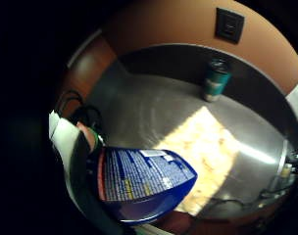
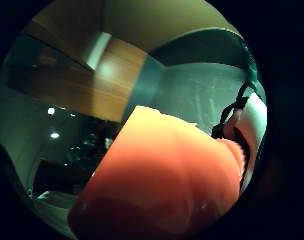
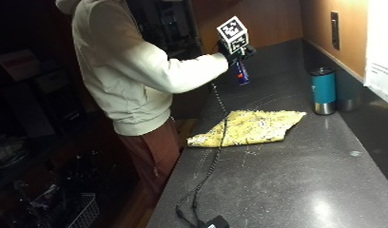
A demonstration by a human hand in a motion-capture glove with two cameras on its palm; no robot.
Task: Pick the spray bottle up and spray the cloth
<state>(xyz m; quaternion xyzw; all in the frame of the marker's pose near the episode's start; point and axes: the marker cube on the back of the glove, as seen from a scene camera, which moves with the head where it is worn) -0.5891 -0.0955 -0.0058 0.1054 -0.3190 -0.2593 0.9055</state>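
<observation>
While the blue spray bottle (image 3: 242,71) is held up in the air by the gloved right hand (image 3: 232,52), fingers curled round its neck, its base hangs down above the dark countertop (image 3: 295,180). The yellow cloth (image 3: 249,128) is laid flat on the counter, below and apart from the bottle (folded edge toward the person). A teal tumbler (image 3: 323,90) is stood upright near the back wall, beside the cloth. In the little-finger palm view the bottle's label (image 1: 139,176) is seen close up, cloth (image 1: 203,147) beyond it.
</observation>
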